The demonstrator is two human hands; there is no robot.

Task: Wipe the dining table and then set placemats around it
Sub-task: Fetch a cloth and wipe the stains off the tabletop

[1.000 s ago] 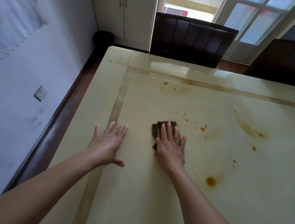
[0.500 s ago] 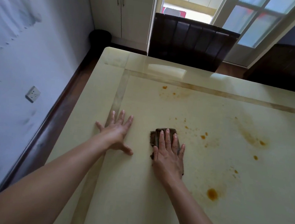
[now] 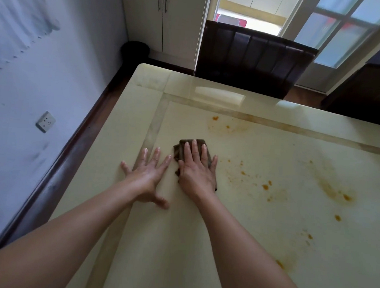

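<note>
The dining table (image 3: 233, 249) has a glossy cream top with a darker inlaid band running parallel to its left and far edges, meeting near the far left corner. A pale window reflection lies on the far edge strip. Orange-brown stains (image 3: 331, 189) are scattered over the middle and right of the surface: small spots beside the inlay at the far edge, a speckled patch just right of the hands, a long smear further right, and a few blots toward the near right.

The right hand (image 3: 196, 175) lies flat, fingers straight and slightly spread, pressing a folded dark brown cloth (image 3: 181, 149) down onto the surface inside the left inlay band; the cloth shows beyond the fingertips and at the thumb side. The left hand (image 3: 146, 176) lies palm down just beside it, fingers splayed wide, holding nothing, its fingertips reaching across the left band. Both bare forearms stretch in from the near edge.

Beyond the far edge a dark padded chair back (image 3: 252, 60) stands against the table, and another dark chair (image 3: 370, 87) shows at the far right. Behind them are a white two-door cabinet (image 3: 162, 16), an open doorway and a glazed door (image 3: 343, 35). A black round bin (image 3: 135, 48) sits on the floor near the cabinet. The left wall is pale, carries a white socket (image 3: 45, 121), and ends in a dark wooden skirting board (image 3: 71, 143) along the brown floor
</note>
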